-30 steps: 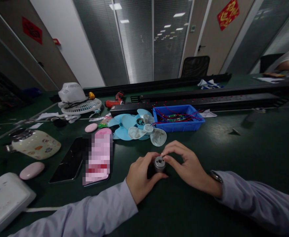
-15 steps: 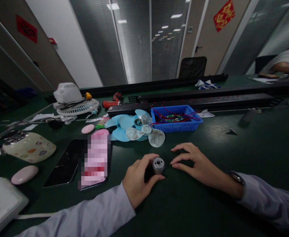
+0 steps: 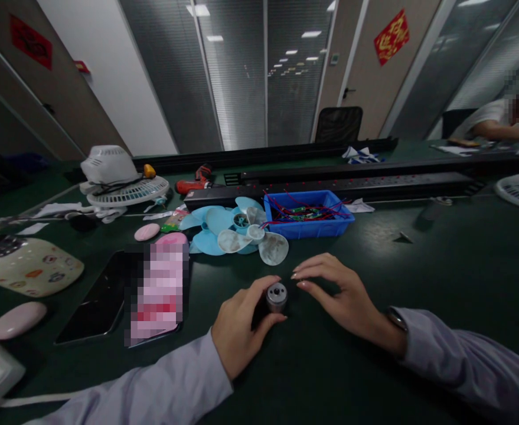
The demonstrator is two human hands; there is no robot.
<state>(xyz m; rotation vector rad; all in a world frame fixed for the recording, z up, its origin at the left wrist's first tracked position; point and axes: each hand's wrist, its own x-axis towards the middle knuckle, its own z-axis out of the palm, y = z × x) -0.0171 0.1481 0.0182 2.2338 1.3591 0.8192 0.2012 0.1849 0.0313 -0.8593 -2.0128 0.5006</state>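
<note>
My left hand [image 3: 240,330] curves around a small metal cylinder [image 3: 277,298], with the thumb at its near side and the index finger at its far side. It looks like a small motor, upright, with a round top that has a dark centre and small holes. To its right, my right hand [image 3: 341,292] hovers with thumb and fingertips drawn together in a pinch. Whatever those tips may hold is too small to make out. Beyond both hands lie light-blue fan blades [image 3: 217,227] and a greyish translucent fan blade [image 3: 273,248].
A blue bin [image 3: 312,229] holds wires and circuit boards. Leftward are a pink-screened phone [image 3: 159,295], a dark phone [image 3: 93,301], a cream bottle [image 3: 33,265] and a white fan [image 3: 124,186]. An orange drill [image 3: 195,182] lies behind. Another person [image 3: 489,127] sits far right.
The view has shifted slightly, moving most things left. My right hand has come nearer the metal cylinder, its fingers closer together. My left hand stays around the cylinder.
</note>
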